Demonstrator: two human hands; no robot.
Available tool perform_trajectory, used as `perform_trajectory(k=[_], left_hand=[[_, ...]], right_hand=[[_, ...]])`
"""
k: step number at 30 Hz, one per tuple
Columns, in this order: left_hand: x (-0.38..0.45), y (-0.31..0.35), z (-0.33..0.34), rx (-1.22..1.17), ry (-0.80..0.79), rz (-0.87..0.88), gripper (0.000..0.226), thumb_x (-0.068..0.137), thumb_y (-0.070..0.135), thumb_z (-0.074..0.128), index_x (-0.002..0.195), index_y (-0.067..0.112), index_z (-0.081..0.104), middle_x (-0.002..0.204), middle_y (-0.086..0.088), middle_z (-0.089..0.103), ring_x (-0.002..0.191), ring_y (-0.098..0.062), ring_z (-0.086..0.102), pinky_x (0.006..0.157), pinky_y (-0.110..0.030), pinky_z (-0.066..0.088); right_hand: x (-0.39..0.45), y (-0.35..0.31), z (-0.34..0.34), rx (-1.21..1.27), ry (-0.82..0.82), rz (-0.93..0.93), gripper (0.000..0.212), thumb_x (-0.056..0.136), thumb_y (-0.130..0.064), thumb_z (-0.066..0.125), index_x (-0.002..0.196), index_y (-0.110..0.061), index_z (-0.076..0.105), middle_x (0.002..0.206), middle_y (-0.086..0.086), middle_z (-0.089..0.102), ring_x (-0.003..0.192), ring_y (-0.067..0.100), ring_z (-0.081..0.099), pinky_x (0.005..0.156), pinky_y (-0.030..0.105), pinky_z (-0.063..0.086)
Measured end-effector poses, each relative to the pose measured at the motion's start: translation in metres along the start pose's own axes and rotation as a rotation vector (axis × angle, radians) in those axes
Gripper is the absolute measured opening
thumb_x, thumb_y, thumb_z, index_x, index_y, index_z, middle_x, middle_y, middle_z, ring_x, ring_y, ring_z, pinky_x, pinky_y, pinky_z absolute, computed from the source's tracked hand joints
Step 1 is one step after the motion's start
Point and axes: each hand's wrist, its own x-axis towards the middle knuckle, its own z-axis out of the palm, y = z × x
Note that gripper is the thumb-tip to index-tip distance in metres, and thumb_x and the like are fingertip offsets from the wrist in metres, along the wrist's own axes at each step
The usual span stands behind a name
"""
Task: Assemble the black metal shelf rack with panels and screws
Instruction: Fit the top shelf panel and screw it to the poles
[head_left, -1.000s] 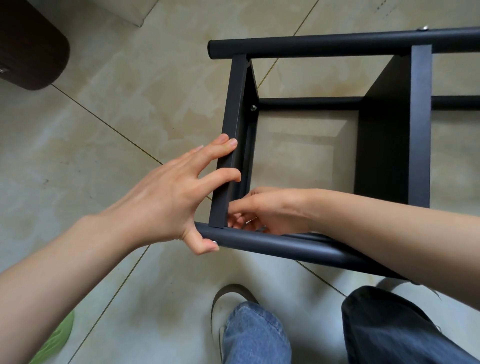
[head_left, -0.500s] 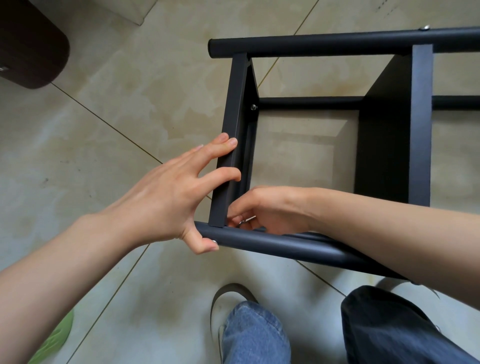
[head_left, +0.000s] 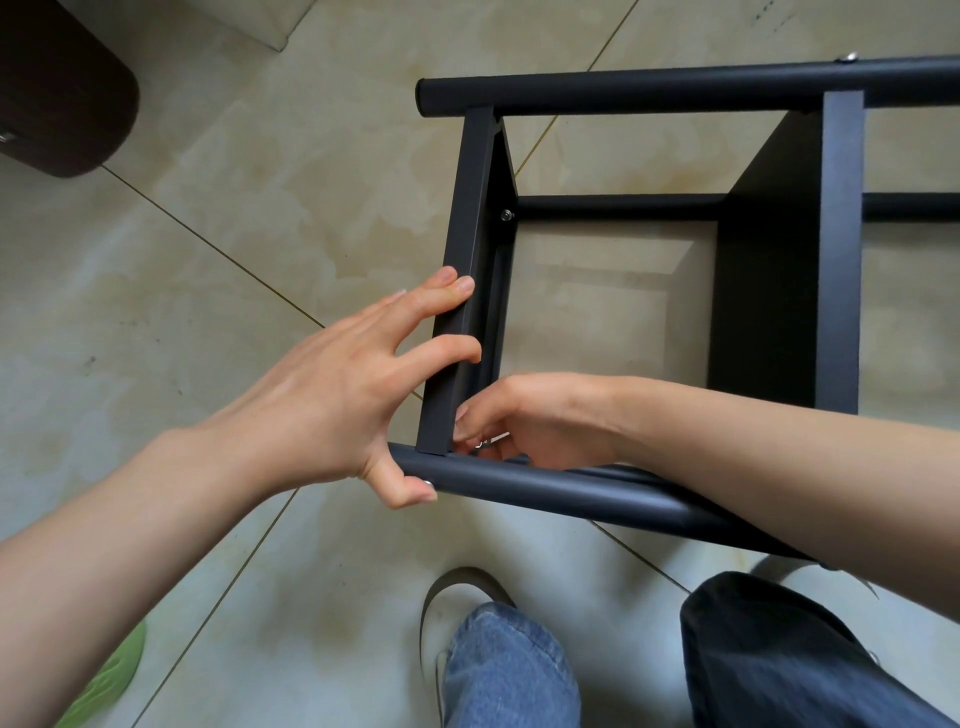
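Observation:
The black metal rack lies on its side on the tiled floor. My left hand braces its end panel: fingers spread on the panel's outer edge, thumb under the near tube. Inside the frame, my right hand pinches a small silver screw or tool at the corner where that panel meets the near tube. Another screw sits fitted higher on the same panel. A second panel stands further right.
A dark brown furniture piece sits at the top left. My jeans-clad knees and a grey shoe are just below the rack. A green object lies at the bottom left.
My right hand has shifted slightly at the corner, and the silver piece between its fingers shows more. The left hand and the rack have stayed put.

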Motion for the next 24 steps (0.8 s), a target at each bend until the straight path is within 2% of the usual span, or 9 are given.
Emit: perform_trajectory(k=[4, 7, 12, 14, 17, 19, 22, 24], left_hand=[[-0.0003, 0.0005, -0.0007, -0.003, 0.006, 0.001, 0.100, 0.039, 0.056, 0.079, 0.124, 0.005, 0.063, 0.152, -0.023, 0.039, 0.146, -0.037, 0.031, 0.105, -0.040, 0.031], [0.0000, 0.0005, -0.0001, -0.008, 0.005, -0.001, 0.100, 0.039, 0.055, 0.079, 0.124, 0.005, 0.063, 0.152, -0.023, 0.039, 0.146, -0.038, 0.031, 0.104, -0.040, 0.032], [-0.0004, -0.0006, 0.0010, -0.026, 0.009, 0.001, 0.097, 0.040, 0.056, 0.077, 0.123, 0.007, 0.062, 0.153, -0.023, 0.038, 0.147, -0.035, 0.029, 0.105, -0.039, 0.031], [-0.0005, -0.0009, 0.0016, -0.025, 0.010, 0.002, 0.097, 0.041, 0.057, 0.076, 0.123, 0.007, 0.062, 0.153, -0.022, 0.037, 0.147, -0.034, 0.029, 0.106, -0.039, 0.030], [-0.0005, -0.0016, 0.0026, -0.024, 0.008, 0.006, 0.097, 0.041, 0.057, 0.076, 0.123, 0.007, 0.062, 0.153, -0.022, 0.037, 0.147, -0.034, 0.029, 0.107, -0.040, 0.030], [-0.0004, -0.0024, 0.0029, -0.020, 0.008, 0.008, 0.097, 0.041, 0.058, 0.076, 0.124, 0.008, 0.061, 0.153, -0.022, 0.037, 0.147, -0.034, 0.029, 0.106, -0.039, 0.031], [0.0000, -0.0028, 0.0030, -0.024, 0.002, 0.007, 0.100, 0.039, 0.056, 0.081, 0.125, 0.009, 0.060, 0.154, -0.021, 0.037, 0.148, -0.035, 0.030, 0.103, -0.038, 0.034], [-0.0003, -0.0028, 0.0031, -0.031, -0.001, 0.006, 0.101, 0.039, 0.056, 0.081, 0.125, 0.009, 0.060, 0.154, -0.021, 0.036, 0.148, -0.035, 0.029, 0.102, -0.038, 0.036]], right_hand=[[0.0021, 0.0010, 0.0013, -0.063, 0.069, -0.001, 0.028, 0.087, -0.016, 0.064, 0.059, -0.018, 0.068, 0.061, -0.001, 0.060, 0.058, 0.012, 0.053, 0.065, 0.026, 0.042], [0.0024, 0.0003, 0.0015, -0.094, 0.078, -0.002, 0.025, 0.089, -0.019, 0.063, 0.064, -0.018, 0.068, 0.061, -0.003, 0.060, 0.055, 0.010, 0.053, 0.063, 0.025, 0.041], [0.0009, 0.0006, 0.0017, -0.032, 0.007, -0.022, 0.024, 0.087, -0.015, 0.060, 0.067, -0.020, 0.071, 0.070, -0.001, 0.063, 0.065, 0.014, 0.056, 0.066, 0.025, 0.045], [0.0010, 0.0013, 0.0027, -0.046, 0.027, -0.032, 0.019, 0.086, -0.014, 0.062, 0.068, -0.016, 0.070, 0.069, 0.001, 0.062, 0.065, 0.015, 0.054, 0.066, 0.026, 0.043], [0.0021, 0.0021, 0.0038, -0.121, 0.106, -0.025, 0.030, 0.091, -0.017, 0.062, 0.062, -0.015, 0.067, 0.063, 0.001, 0.056, 0.059, 0.013, 0.050, 0.062, 0.025, 0.040], [0.0007, 0.0001, 0.0034, -0.162, 0.127, -0.014, 0.028, 0.091, -0.021, 0.062, 0.064, -0.016, 0.067, 0.066, 0.002, 0.054, 0.059, 0.012, 0.048, 0.063, 0.026, 0.038], [-0.0012, -0.0028, -0.0001, -0.077, 0.065, -0.004, 0.018, 0.088, -0.018, 0.061, 0.071, -0.017, 0.067, 0.076, 0.002, 0.062, 0.070, 0.016, 0.049, 0.070, 0.029, 0.039], [-0.0007, -0.0022, -0.0022, -0.022, 0.021, -0.011, 0.018, 0.088, -0.014, 0.060, 0.071, -0.017, 0.066, 0.079, 0.002, 0.065, 0.076, 0.018, 0.051, 0.074, 0.031, 0.041]])
